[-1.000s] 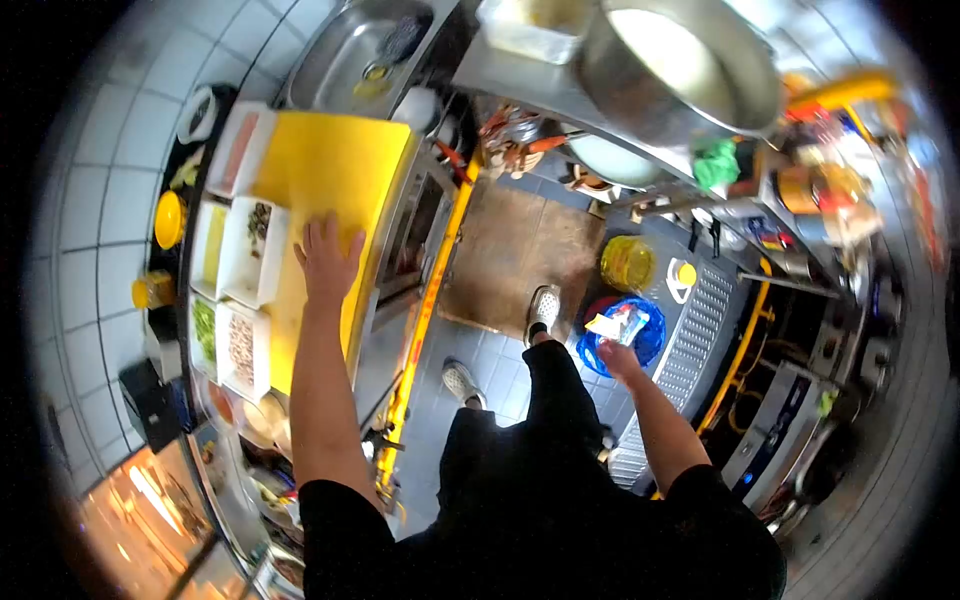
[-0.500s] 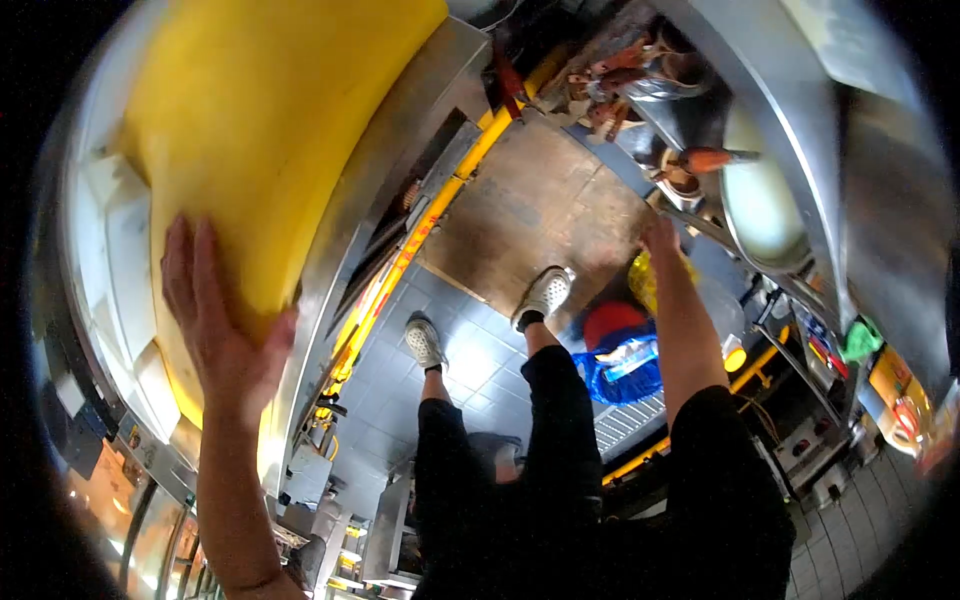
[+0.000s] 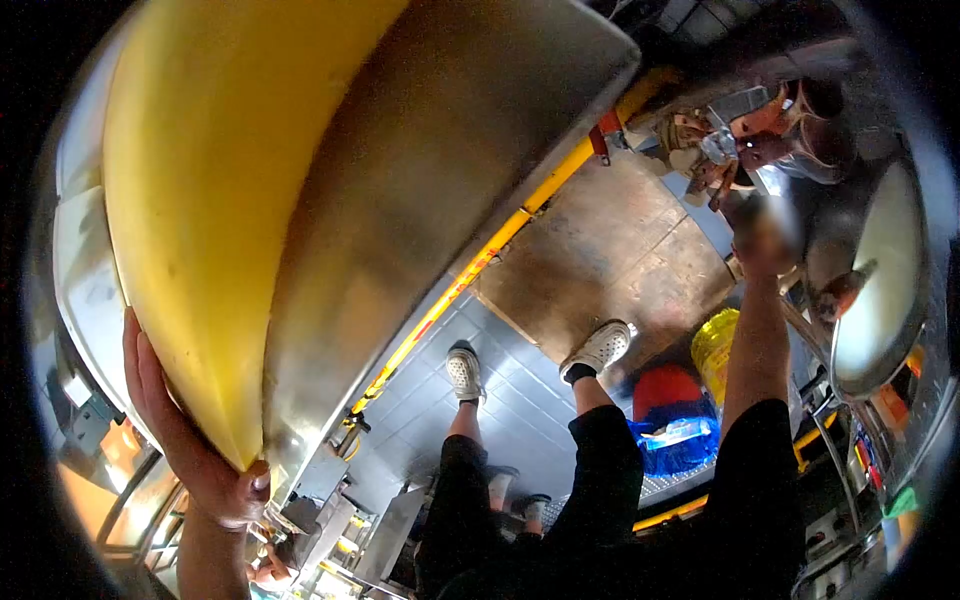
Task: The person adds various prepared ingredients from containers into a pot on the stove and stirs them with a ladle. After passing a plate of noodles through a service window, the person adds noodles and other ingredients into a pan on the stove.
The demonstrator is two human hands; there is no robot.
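Note:
A thick yellow board, like a cutting board [image 3: 215,230], fills the upper left, lying along a steel counter [image 3: 370,190]. My left hand [image 3: 195,445] is wrapped round its near corner, fingers along the left edge and thumb at the tip. On the other side of the aisle, my right hand [image 3: 762,240] reaches out beside a cluster of tools with brown handles [image 3: 755,135]. Motion smears its fingers, and a grey blur lies against them, so I cannot make out what it holds, if anything.
A round vessel of pale liquid [image 3: 885,280] stands right, with a brown-handled tool [image 3: 845,292] at its rim. Below are a blue bag [image 3: 675,445], a red object [image 3: 670,390] and a yellow container [image 3: 714,350]. A yellow pipe [image 3: 480,265] edges the counter; brown boarding [image 3: 610,250] covers some floor.
My left hand has gone from lying flat on the yellow board to gripping its near corner. The right hand has moved further out towards the tools. The view has shifted.

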